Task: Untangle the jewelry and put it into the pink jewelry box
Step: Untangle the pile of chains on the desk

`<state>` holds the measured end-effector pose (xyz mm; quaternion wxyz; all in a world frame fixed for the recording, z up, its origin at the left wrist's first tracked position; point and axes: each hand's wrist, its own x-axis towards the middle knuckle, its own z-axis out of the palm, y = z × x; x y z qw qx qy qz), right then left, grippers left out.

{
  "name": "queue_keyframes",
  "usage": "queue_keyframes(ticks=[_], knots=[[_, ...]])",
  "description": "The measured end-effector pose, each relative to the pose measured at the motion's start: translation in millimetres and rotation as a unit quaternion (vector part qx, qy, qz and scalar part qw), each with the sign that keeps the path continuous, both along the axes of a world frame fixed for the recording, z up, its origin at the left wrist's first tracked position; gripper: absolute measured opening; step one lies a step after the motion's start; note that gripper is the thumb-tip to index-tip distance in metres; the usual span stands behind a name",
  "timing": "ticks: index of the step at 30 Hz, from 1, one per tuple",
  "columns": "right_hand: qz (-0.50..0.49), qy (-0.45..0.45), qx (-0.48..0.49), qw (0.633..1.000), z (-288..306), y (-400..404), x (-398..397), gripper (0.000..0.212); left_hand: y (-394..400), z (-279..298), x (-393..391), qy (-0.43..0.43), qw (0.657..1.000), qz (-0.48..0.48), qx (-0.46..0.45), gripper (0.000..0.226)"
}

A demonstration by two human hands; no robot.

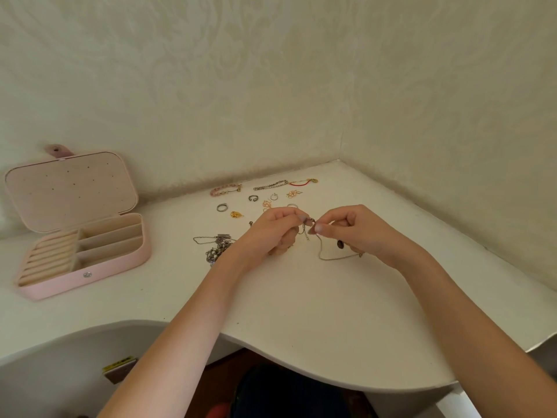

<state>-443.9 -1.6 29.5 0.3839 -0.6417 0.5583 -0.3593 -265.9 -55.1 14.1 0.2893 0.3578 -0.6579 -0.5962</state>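
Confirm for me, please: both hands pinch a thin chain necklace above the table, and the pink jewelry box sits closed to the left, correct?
Not quite: the head view shows the pink jewelry box open, lid up. Both the left hand and right hand do pinch the thin chain necklace.

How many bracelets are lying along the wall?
3. A pink bracelet lies leftmost, a silver bracelet in the middle, and a red bracelet rightmost. More may be hidden in the tangle or behind the hands.

Both hands (313,229) pinching a thin necklace (327,257) above the white table (301,312), pink jewelry box (81,233) open at left
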Motion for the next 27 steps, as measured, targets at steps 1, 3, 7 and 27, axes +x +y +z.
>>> queue_keyframes(ticks=[1, 3, 7, 27], knots=[[-0.002, 0.001, -0.005, 1.000, -0.2, 0.1, 1.7, 0.013, -0.1, 0.1, 0.0, 0.000, 1.000, -0.001, 0.000, 0.025], [-0.012, 0.005, -0.013, 1.000, -1.1, -0.7, 2.3, 0.014, -0.4, 0.5, 0.0, -0.001, 1.000, 0.002, 0.000, 0.026], [-0.039, -0.017, -0.004, 0.999, 2.5, 0.3, 2.2, 0.019, 1.0, 1.2, 0.3, 0.005, 1.000, -0.003, -0.002, 0.028], [-0.037, -0.136, 0.019, 0.990, 3.3, 0.5, 12.3, 0.022, 5.6, 4.6, -4.1, -0.002, 0.999, -0.032, 0.000, 0.030]])
